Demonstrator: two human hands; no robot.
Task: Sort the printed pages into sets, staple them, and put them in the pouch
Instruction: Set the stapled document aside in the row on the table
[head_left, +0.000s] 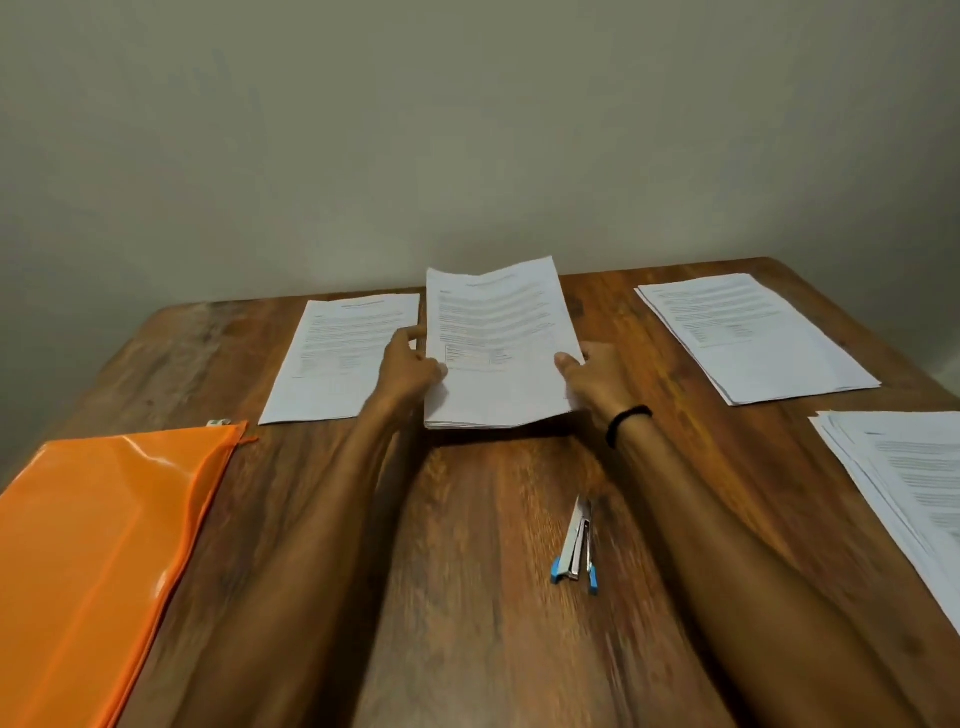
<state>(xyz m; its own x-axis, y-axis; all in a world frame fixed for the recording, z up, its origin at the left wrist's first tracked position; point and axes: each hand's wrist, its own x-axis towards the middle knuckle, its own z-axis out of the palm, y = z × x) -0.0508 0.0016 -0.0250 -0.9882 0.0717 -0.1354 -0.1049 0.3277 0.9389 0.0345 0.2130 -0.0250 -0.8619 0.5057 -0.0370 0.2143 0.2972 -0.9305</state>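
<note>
A stack of printed pages (498, 343) is lifted off the wooden table (483, 519) at its far middle, near edge just above the wood. My left hand (410, 369) grips its left edge and my right hand (597, 376) grips its right edge. Another set of pages (343, 358) lies flat to the left, partly behind my left hand. A third set (753, 338) lies at the far right. A looser pile of pages (904, 488) sits at the right edge. An orange zip pouch (98, 545) lies at the near left. A small blue and silver stapler (577, 545) lies between my forearms.
A plain wall stands right behind the table's far edge. The table's right corner drops off beside the far right pages. A black band sits on my right wrist (628, 421).
</note>
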